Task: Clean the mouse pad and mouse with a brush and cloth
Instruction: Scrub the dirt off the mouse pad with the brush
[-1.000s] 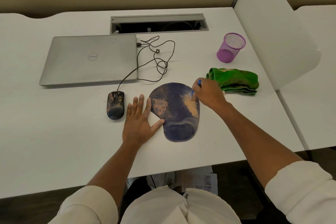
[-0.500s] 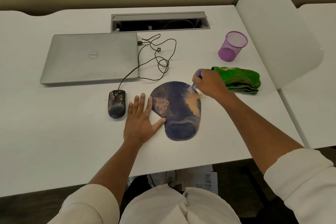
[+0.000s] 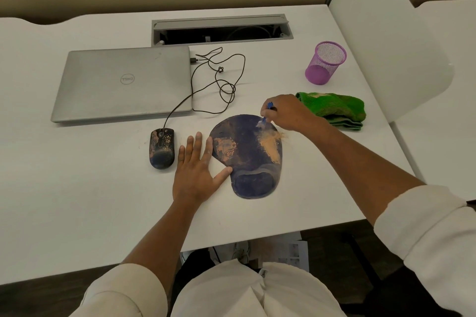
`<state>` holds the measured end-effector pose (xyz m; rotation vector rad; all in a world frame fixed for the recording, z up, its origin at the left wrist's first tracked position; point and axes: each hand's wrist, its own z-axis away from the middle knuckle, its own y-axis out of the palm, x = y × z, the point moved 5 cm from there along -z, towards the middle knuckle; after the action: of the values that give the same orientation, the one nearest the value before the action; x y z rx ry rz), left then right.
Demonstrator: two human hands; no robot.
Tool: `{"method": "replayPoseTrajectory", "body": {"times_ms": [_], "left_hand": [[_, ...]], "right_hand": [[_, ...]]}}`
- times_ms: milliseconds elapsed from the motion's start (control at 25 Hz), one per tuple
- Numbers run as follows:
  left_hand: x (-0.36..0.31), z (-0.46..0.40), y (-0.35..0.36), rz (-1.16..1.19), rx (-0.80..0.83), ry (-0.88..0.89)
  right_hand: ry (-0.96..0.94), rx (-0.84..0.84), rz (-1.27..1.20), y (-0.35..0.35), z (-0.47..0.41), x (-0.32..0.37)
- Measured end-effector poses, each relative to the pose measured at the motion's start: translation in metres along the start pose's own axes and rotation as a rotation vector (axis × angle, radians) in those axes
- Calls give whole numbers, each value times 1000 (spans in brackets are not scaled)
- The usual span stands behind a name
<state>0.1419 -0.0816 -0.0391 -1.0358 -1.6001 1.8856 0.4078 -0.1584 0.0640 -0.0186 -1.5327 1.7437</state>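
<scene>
Right hand pinching blue brush on mouse pad; left hand flat, fingers spread, at its edge.

On the surface: one laptop, one mouse, one mouse pad, one brush, one cloth, one mesh cup.

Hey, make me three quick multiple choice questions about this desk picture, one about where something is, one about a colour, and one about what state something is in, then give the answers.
1. Where is the mouse?
A. left of the mouse pad
B. on the laptop
C. inside the mesh cup

2. What colour is the cloth?
A. red
B. green
C. white

3. The laptop lid is:
A. closed
B. open
C. missing

Answers: 1 A, the left hand lies flat between them. 2 B, folded green behind the right hand, which holds the brush. 3 A, its logo faces up.
</scene>
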Motion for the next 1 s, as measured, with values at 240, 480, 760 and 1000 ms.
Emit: {"method": "replayPoseTrajectory", "body": {"times_ms": [240, 480, 760, 1000], "left_hand": [[0, 0, 0, -4, 4, 0], [0, 0, -1, -9, 12, -5], [-1, 1, -2, -13, 18, -4], [-2, 1, -3, -1, 5, -6]], "right_hand": [[61, -11, 137, -8, 3, -19], [48, 17, 108, 1, 10, -20], [-25, -49, 14, -6, 8, -6], [67, -64, 149, -5, 3, -11]]}}
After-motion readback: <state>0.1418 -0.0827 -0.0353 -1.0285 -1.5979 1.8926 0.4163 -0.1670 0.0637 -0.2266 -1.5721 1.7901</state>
